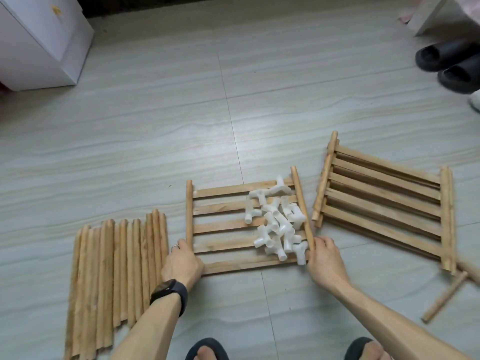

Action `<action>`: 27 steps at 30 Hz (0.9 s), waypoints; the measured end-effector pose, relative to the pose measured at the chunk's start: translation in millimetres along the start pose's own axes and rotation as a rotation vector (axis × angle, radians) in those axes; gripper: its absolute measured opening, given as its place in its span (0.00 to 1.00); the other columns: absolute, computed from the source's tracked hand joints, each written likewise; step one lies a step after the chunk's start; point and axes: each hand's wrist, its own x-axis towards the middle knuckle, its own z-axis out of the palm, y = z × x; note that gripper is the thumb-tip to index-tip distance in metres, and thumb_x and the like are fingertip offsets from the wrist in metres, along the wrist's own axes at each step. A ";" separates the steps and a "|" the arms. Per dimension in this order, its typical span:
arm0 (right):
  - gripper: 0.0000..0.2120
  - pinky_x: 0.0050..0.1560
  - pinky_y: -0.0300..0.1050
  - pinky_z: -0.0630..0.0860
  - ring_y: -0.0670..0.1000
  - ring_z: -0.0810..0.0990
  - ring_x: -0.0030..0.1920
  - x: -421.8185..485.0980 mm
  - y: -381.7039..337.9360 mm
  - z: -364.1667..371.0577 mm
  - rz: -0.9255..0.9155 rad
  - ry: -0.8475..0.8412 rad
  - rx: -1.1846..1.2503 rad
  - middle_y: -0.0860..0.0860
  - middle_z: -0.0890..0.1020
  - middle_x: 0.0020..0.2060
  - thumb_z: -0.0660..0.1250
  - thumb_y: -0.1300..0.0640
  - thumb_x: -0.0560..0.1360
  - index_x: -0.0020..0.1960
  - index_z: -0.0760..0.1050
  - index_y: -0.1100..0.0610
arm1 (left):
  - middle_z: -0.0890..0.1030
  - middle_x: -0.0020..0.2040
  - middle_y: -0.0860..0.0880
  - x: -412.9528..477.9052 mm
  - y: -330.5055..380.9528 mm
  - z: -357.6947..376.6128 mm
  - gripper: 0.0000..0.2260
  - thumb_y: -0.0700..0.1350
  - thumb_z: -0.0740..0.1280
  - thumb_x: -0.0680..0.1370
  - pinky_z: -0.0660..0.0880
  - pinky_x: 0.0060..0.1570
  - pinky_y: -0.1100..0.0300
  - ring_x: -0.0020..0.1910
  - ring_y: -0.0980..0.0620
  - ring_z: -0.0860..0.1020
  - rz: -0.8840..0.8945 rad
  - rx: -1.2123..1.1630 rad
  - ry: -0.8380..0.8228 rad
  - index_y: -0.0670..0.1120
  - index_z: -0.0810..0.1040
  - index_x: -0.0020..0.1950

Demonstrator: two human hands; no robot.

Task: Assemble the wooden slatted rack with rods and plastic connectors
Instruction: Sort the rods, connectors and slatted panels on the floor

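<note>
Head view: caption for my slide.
Left hand and right hand grip a wooden slatted panel heaped with white plastic connectors beside loose wooden rods.

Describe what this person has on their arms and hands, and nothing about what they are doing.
Both forearms are bare, with no sleeves in view. The left hand has a thin silver ring on one finger, and a black watch with a broad dark band sits on that wrist. The right hand shows no ring, watch or glove.

My left grip (181, 263) and right grip (324, 255) hold side rails of slatted panel (220, 227) on floor (233, 100); white connectors (278, 222) piled on it; rods (117, 276) lie left, stacked panels (384, 193) right.
</note>
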 end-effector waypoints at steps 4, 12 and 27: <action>0.21 0.68 0.50 0.69 0.60 0.71 0.66 -4.0 -0.2 0.7 -0.051 -0.042 -0.075 0.57 0.68 0.71 0.59 0.60 0.80 0.73 0.68 0.61 | 0.74 0.61 0.40 -2.6 -8.5 4.7 0.14 0.39 0.57 0.79 0.74 0.47 0.50 0.54 0.39 0.77 -0.008 0.025 0.012 0.42 0.65 0.65; 0.20 0.54 0.51 0.78 0.55 0.77 0.53 -14.0 3.4 -0.7 -0.119 -0.053 -0.103 0.52 0.67 0.63 0.61 0.55 0.81 0.72 0.64 0.52 | 0.73 0.61 0.39 -3.9 -4.7 -1.4 0.12 0.37 0.55 0.80 0.74 0.48 0.49 0.52 0.39 0.77 0.001 -0.017 0.048 0.41 0.66 0.64; 0.23 0.49 0.50 0.77 0.55 0.74 0.56 -24.3 8.3 -7.6 -0.105 -0.006 -0.233 0.53 0.68 0.61 0.60 0.51 0.80 0.73 0.60 0.53 | 0.66 0.72 0.40 -13.1 15.4 8.7 0.25 0.46 0.63 0.79 0.74 0.58 0.47 0.65 0.40 0.70 0.115 0.014 0.234 0.44 0.61 0.74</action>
